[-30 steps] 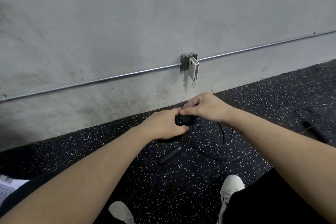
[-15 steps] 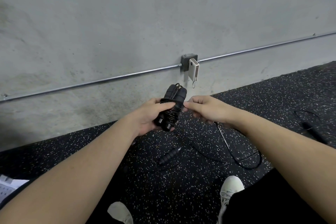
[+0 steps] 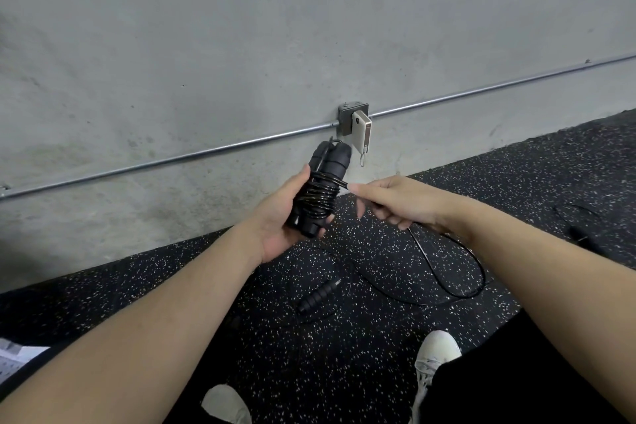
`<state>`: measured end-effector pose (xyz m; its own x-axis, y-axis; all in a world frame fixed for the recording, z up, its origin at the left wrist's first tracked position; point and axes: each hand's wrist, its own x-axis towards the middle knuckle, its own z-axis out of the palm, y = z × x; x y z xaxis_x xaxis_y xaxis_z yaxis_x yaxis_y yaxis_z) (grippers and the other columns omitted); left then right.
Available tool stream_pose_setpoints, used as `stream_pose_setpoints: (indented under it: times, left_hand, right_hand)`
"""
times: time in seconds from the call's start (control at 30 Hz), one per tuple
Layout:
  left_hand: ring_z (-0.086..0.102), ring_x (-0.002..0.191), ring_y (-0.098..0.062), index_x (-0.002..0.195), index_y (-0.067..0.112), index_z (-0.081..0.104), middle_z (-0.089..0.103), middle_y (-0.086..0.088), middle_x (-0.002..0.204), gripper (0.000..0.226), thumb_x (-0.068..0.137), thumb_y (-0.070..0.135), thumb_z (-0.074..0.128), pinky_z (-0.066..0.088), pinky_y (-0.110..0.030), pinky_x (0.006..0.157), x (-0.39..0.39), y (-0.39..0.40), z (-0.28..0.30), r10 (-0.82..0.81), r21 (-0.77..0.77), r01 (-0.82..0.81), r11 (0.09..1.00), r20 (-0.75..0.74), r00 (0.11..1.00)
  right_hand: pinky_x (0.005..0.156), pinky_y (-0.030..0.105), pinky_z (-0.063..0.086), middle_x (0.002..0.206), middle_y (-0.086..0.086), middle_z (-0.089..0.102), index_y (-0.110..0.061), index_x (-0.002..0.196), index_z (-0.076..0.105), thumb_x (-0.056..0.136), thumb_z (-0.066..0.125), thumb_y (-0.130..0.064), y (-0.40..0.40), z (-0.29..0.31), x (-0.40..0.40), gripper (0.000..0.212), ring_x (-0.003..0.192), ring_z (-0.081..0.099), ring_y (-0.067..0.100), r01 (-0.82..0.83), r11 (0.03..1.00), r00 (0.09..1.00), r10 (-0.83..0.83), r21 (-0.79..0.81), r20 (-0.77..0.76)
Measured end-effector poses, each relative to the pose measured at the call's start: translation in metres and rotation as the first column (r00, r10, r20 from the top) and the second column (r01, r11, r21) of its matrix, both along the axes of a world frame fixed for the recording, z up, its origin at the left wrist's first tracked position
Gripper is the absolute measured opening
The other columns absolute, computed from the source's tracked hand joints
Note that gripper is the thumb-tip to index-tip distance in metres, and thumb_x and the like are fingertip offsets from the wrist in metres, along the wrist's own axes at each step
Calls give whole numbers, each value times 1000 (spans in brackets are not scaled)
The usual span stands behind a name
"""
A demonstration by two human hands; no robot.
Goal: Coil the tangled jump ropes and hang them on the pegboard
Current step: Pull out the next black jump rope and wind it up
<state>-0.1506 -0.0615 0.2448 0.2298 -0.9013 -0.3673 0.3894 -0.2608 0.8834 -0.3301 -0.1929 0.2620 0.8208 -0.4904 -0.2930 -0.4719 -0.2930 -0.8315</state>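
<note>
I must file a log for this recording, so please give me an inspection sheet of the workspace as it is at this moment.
Surface: black speckled rubber floor meeting a grey concrete wall.
Job's things: wrapped jump rope, two handles side by side with cord wound around them; its loose cord trails in a loop on the floor. Pegboard: nothing seen.
Clutter: a lone black handle on the floor; another black rope at far right.
Hands: left hand grips the bundle; right hand pinches the cord beside it.
Cables: metal conduit along the wall.
Surroundings: grey wall box with a beige device; white shoes; white paper at lower left.
</note>
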Motion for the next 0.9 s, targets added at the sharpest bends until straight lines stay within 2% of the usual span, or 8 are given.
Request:
stream_pose_setpoints:
  times: [0.13,0.23,0.3,0.4,0.57,0.67,0.77,0.9]
  left_hand:
    - [61,59,-19,111,12,68,68,-6,79,46,100,53,52,47,-27,42,5,0,5,58,-45,-59,997,-36,998]
    - [57,55,-19,109,11,67,64,-5,77,45,99,51,50,43,-24,39,7,1,5,40,-78,-41,996,-24,999]
    - [56,53,-19,124,7,64,63,-6,77,58,94,56,53,43,-24,38,9,1,3,13,-86,-14,996,-8,1000]
    - [56,51,-19,135,0,57,63,-5,73,83,84,66,54,43,-24,37,11,4,3,-64,-90,64,994,7,998]
    - [60,58,-21,137,-4,52,65,-10,82,83,87,62,59,48,-26,42,17,7,2,-286,-39,293,955,130,949]
    - [63,62,-22,126,2,60,68,-11,83,67,90,59,61,51,-27,48,15,9,3,-423,95,412,906,207,882]
    - [69,67,-21,117,24,65,73,-7,85,39,85,45,63,55,-29,53,8,10,9,-501,186,466,865,286,817]
    - [70,103,-8,130,48,63,73,12,119,41,91,39,72,54,-29,93,4,4,3,-564,278,534,798,658,500]
  right_hand:
    - [54,21,35,65,-8,38,-16,100,61,105,41,-44,-6,-1,-3,35,58,33,10,-85,972,993,64,219,101]
    - [69,27,45,71,-7,44,-11,114,60,107,40,-28,-13,-3,-7,27,65,42,10,-143,948,988,118,284,104]
    - [74,26,51,72,-8,47,-12,115,62,106,42,-28,-16,-1,-10,27,71,48,13,-169,959,985,157,227,68]
    - [78,25,52,65,-9,50,-15,98,67,97,51,-48,-16,5,-16,36,74,53,19,-156,985,987,159,67,-37]
    - [77,32,52,63,-1,51,-14,71,57,77,62,-72,-25,-4,-20,58,61,54,14,-66,979,994,48,-192,-98]
    - [68,31,54,76,3,51,-5,89,64,70,71,-71,-26,-9,-15,69,67,52,13,-34,984,998,26,-177,-49]
    - [68,27,45,80,2,58,-11,92,69,83,78,-40,-26,-11,-12,32,69,50,12,-53,986,998,46,-156,-54]
    - [60,17,40,67,-11,64,-15,80,71,76,86,-17,-21,-17,-8,15,58,52,1,-7,988,1000,4,-155,-18]
